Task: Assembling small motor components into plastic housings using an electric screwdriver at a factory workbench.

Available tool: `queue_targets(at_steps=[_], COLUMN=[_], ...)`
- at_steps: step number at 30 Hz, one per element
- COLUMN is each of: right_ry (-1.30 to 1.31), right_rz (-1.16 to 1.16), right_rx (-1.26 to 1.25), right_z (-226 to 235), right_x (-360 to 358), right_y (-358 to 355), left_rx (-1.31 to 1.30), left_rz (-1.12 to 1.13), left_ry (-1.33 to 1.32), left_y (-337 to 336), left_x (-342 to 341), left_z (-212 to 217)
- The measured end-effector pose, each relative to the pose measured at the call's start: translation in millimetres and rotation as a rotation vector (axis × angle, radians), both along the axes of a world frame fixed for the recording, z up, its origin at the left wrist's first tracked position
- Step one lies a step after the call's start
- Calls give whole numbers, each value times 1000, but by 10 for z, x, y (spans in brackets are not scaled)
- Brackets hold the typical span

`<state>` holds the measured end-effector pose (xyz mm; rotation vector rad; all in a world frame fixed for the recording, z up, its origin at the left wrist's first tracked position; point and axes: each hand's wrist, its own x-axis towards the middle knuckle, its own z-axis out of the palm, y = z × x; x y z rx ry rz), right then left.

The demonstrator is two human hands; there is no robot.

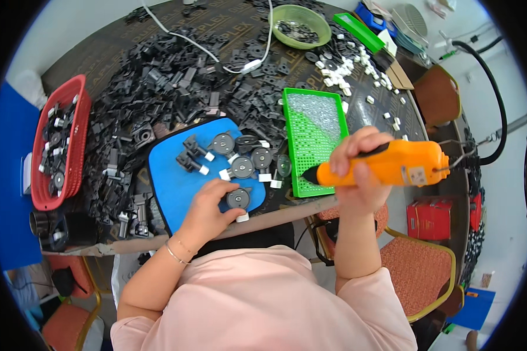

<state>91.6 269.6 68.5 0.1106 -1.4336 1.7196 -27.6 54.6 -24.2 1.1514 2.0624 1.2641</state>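
Observation:
My left hand (pixel 208 210) rests at the front of a blue mat (pixel 167 158), its thumb and fingers closed around a round black part (pixel 238 198) with a white tab. In my right hand (pixel 357 196) is an orange electric screwdriver (pixel 407 162), held sideways. Its dark tip points left, over the near end of a green tray (pixel 288 134). Small silvery screws (pixel 319 111) cover the far part of that tray. Several more round black parts (pixel 242 167) with white tabs lie beyond my left hand, next to a black bracket-like piece (pixel 190 153).
Heaps of black plastic parts (pixel 170 76) spread across the table. A red basket (pixel 81 134) of parts stands at the left. Farther back are a green bowl (pixel 275 35), white pieces (pixel 339 73) and a white cable (pixel 187 40). A black hose (pixel 500 99) hangs at the right.

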Motion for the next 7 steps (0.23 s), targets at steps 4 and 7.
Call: queue_targets(at_steps=[4,7], right_ry=[-150,-157], right_rz=[-360,-319], right_rx=[156,44], right_z=[-245,-331], right_x=[190,248], right_y=[387,388], left_rx=[15,-23], left_rz=[-7,-13], left_ry=[31,-10], left_y=[13,14], left_x=[16,6], left_z=[-8,17])
